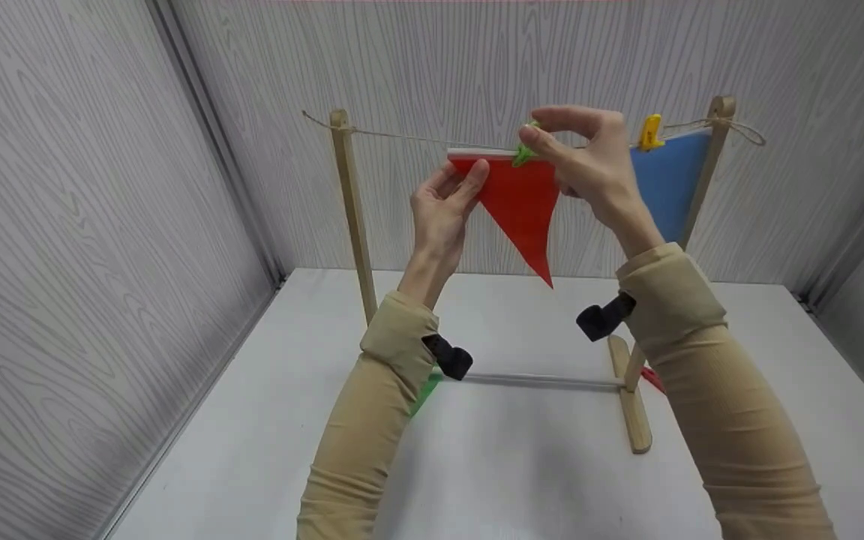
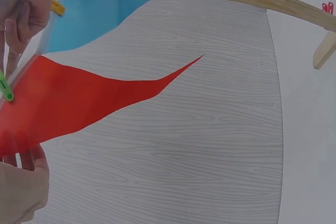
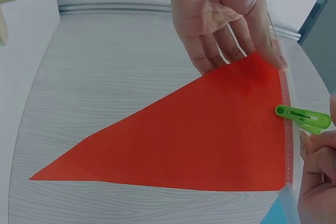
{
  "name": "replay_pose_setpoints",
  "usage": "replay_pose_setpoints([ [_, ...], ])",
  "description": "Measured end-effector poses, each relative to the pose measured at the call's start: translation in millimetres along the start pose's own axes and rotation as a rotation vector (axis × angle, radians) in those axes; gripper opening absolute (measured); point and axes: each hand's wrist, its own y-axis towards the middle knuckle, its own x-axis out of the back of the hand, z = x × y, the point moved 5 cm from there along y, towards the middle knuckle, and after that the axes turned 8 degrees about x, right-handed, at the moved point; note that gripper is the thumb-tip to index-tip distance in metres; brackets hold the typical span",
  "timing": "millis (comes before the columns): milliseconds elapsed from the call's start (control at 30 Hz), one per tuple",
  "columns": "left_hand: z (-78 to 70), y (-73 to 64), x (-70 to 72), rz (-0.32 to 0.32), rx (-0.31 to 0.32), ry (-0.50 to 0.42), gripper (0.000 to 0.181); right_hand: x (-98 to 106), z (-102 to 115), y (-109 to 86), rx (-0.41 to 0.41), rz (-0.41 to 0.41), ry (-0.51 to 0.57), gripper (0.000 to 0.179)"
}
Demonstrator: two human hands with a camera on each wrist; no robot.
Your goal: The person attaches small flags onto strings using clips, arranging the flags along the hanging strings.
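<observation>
A red pennant (image 1: 526,199) with a white top band hangs point down at the string (image 1: 409,137). My left hand (image 1: 443,206) pinches its upper left corner, thumb in front and the other fingers behind. My right hand (image 1: 601,157) pinches a green clothespin (image 1: 523,155) between thumb and index finger. In the right wrist view the tip of that clothespin (image 3: 302,118) overlaps the pennant's top edge, about midway along it. Right of my hand, a blue pennant (image 1: 672,184) hangs from the string under a yellow clothespin (image 1: 651,133).
Two wooden posts, a left post (image 1: 353,210) and a right post (image 1: 702,180), carry the string. A low crossbar (image 1: 537,380) runs to a wooden foot (image 1: 633,412). On the white table lie a green piece (image 1: 424,394), partly behind my left sleeve, and red clothespins (image 2: 327,8).
</observation>
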Motion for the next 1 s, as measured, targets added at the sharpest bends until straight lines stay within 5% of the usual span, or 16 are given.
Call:
replay_pose_setpoints([
  [400,-1.0,-1.0,6.4,-0.017,-0.014,0.039,0.037,-0.4,0.1,-3.4,0.007,-0.019,0.029,0.046],
  [1000,17.0,-12.6,32.4,-0.007,-0.023,0.090,0.044,0.8,-2.9,-19.4,0.154,-0.113,0.177,0.041],
])
